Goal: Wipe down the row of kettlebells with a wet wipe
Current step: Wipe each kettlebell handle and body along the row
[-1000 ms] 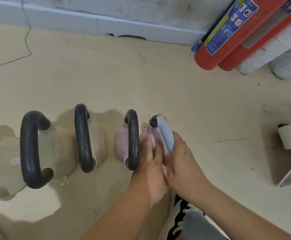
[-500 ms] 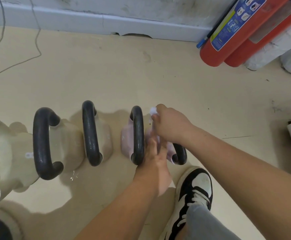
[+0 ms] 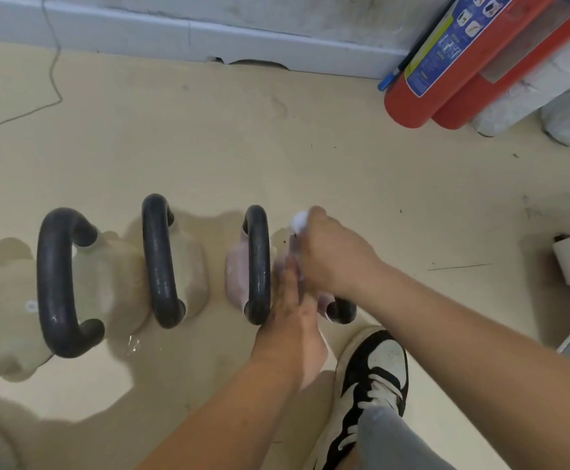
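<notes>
Right hand (image 3: 338, 256) grips wet wipe (image 3: 300, 220) on kettlebell handle (image 3: 343, 310) (left hand (image 3: 293, 310) flat beside it).

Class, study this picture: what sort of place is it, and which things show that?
Probably a gym or home workout room: kettlebells stand in a row on the floor, and red fire extinguishers sit by the wall.

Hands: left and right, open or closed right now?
Left hand: open, fingers straight at the rightmost kettlebell.
Right hand: closed on the wet wipe, over its handle.
</notes>
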Available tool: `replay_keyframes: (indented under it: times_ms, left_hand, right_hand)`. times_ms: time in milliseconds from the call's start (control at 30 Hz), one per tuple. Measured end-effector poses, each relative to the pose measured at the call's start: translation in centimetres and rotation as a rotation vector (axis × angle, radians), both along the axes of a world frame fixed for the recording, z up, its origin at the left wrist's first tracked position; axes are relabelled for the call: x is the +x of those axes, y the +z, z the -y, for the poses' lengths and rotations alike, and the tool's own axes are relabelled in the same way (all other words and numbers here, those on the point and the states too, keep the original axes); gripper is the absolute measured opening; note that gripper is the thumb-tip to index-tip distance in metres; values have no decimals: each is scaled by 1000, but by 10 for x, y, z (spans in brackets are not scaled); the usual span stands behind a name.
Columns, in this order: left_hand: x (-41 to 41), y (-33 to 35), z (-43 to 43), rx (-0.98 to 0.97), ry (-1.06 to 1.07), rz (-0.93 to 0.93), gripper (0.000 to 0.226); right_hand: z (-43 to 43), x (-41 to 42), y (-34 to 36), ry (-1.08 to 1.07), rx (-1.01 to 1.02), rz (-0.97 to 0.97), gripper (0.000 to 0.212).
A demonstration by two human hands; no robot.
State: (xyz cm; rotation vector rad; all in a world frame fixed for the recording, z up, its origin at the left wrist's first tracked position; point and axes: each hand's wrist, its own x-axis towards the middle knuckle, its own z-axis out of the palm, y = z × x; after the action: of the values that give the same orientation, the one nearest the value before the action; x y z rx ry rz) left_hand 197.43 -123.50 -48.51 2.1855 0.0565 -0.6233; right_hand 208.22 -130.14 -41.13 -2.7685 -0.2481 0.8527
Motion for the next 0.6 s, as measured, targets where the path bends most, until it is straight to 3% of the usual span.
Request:
replay_keyframes:
  times_ms: [100,200,267,400,500,600]
  left_hand:
    - [0,1,-3,36,-18,2,102]
    - [1,0,-5,36,-34,12,103]
    - [0,-2,-7,39,-44,10,105]
    - [2,-3,-5,76,-88,36,106]
    - [2,-11,-4,205,-174,84,95]
    - [9,-1,-5,174,-234,91,99]
  right_hand:
    - [-36,45,14,192,-332,-25,14]
    - [-38,50,5,179,-369,-62,18]
    - [-31,44,4,102,-215,-44,23]
    - [6,-11,-2,-195,307,122,41]
    - [35,-68,-13,-297,492,168,44]
    - [47,-103,-25,-343,606,159,59]
